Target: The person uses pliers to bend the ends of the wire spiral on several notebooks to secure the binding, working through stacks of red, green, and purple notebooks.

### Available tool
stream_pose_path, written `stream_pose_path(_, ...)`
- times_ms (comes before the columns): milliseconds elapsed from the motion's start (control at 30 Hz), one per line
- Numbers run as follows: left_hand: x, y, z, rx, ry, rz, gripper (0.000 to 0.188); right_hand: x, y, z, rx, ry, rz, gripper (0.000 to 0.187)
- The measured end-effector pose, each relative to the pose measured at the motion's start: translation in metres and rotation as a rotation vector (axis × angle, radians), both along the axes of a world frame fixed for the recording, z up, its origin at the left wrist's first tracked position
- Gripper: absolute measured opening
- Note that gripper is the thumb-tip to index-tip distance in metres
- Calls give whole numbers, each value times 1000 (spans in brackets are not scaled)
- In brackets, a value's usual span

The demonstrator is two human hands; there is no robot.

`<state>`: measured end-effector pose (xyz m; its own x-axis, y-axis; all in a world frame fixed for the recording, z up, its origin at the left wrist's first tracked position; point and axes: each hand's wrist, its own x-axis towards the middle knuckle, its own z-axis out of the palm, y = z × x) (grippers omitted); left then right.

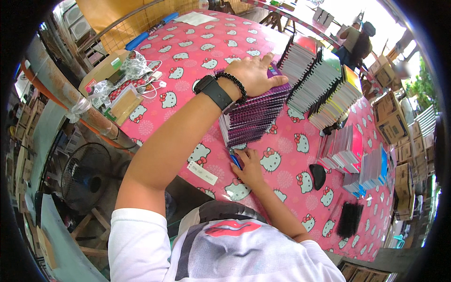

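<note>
A tall stack of spiral-bound notebooks [251, 120] with purple covers and dark coils stands on the pink table in front of me. My left hand [253, 75] lies across its top, fingers spread and thumb toward the right edge. At the stack's near lower corner, my right hand [249, 167] is closed around a small blue-handled tool [236, 160]. Its metal tip points at the coil ends; whether it is pliers or a cutter is unclear. A white paper slip [203, 173] lies to the left of that hand.
Notebook stacks with red [300, 56], green [314, 80] and yellow [336, 101] covers stand right of the purple one. Pink [343, 148] and blue [369, 171] stacks sit nearer, beside a black rounded object [317, 176] and black coils [350, 219]. A fan [87, 176] stands left.
</note>
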<state>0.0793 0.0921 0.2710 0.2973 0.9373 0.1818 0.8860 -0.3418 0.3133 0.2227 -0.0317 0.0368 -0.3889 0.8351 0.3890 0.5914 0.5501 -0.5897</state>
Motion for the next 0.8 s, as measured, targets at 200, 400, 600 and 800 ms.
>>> stream_pose_path(200, 5, 2, -1, 38, 1, -11, 91, 18, 18, -1, -813, 452, 81, 44)
stream_pose_path(400, 2, 2, 2, 25, -18, -29, 91, 21, 19, -11, -540, 260, 85, 43)
stream_pose_path(600, 1, -4, 8, -46, 2, -3, 90, 13, 0, 7, -110, -12, -10, 47)
stream_pose_path(800, 2, 1, -1, 37, -17, -12, 89, 9, 3, 4, -55, -78, 17, 45)
